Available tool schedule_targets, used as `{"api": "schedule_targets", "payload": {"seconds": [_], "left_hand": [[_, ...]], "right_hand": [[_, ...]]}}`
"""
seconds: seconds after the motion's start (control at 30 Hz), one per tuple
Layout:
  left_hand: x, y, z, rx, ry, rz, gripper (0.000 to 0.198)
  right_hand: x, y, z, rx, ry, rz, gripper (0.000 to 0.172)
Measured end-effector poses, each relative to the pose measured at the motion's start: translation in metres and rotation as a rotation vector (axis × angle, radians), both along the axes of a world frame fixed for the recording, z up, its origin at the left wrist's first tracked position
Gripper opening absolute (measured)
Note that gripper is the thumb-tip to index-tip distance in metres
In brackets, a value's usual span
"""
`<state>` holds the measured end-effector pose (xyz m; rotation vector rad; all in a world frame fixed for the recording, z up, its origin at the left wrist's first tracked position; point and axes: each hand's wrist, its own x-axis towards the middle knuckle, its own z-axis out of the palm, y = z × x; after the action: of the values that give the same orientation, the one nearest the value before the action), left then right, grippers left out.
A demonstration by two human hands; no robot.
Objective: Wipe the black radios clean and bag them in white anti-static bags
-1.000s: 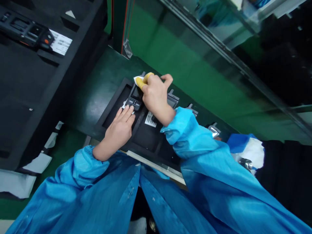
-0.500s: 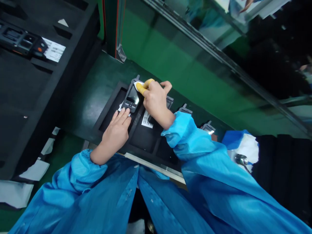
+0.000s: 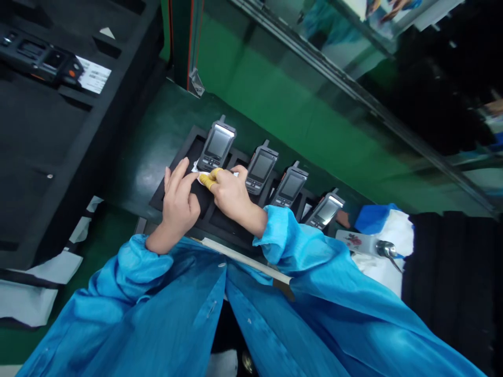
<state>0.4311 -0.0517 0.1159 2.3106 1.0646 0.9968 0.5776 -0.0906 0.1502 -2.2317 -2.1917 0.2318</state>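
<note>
The left grip (image 3: 177, 201) is held palm down with fingers spread and thumb apart; nothing is seen held, and its index tip is brought up against or just beside the white wipe (image 3: 203, 177). The wipe is pinched by the right grip (image 3: 231, 196), closed at its yellow-covered fingertips, wrist bent inward. Just beyond the wipe the nearest handheld device (image 3: 218, 144) is rested, tilted, on the black tray (image 3: 188, 142); three more devices (image 3: 261, 166) are lined up to the right of the right grip. Far left of the grips, small print on a white label (image 3: 95, 75) cannot be read; far right, a red flower is printed on a white object (image 3: 357, 242). Half a second ago the wipe was pressed to the nearest device's screen; now that screen is uncovered, and the left grip has been drawn off its lower edge.
</note>
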Motion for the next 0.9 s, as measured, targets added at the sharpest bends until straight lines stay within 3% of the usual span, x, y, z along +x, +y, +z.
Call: {"api": "schedule_targets", "payload": {"seconds": [0.07, 0.13, 0.23, 0.4, 0.5, 0.6, 0.7, 0.8, 0.9], "left_hand": [[-0.001, 0.001, 0.0, 0.004, -0.007, 0.012, 0.046], [-0.002, 0.001, 0.0, 0.005, -0.012, 0.025, 0.044], [-0.005, 0.002, 0.001, 0.007, -0.038, 0.04, 0.045], [-0.006, 0.003, 0.0, 0.03, -0.04, 0.079, 0.045], [-0.007, 0.005, 0.0, 0.049, -0.028, 0.089, 0.045], [-0.009, 0.007, 0.001, 0.053, -0.055, 0.065, 0.045], [-0.01, 0.01, 0.003, 0.075, -0.092, 0.073, 0.043], [-0.005, 0.009, 0.009, 0.107, -0.129, 0.066, 0.039], [0.006, -0.002, 0.026, 0.155, -0.164, -0.014, 0.033]], "right_hand": [[0.004, 0.012, 0.006, 0.039, 0.021, -0.007, 0.043], [0.008, 0.024, 0.01, 0.088, -0.001, -0.103, 0.044], [0.004, 0.033, 0.007, 0.103, -0.065, -0.151, 0.044], [-0.022, 0.016, 0.004, 0.04, -0.022, 0.042, 0.041], [-0.023, -0.007, 0.016, 0.064, 0.051, -0.014, 0.04], [-0.002, -0.048, 0.027, 0.169, 0.074, -0.137, 0.037], [0.034, -0.115, 0.027, 0.298, 0.053, -0.276, 0.041], [0.068, -0.198, 0.019, 0.466, -0.018, -0.555, 0.037], [0.089, -0.274, 0.005, 0.582, -0.087, -0.852, 0.029]]}}
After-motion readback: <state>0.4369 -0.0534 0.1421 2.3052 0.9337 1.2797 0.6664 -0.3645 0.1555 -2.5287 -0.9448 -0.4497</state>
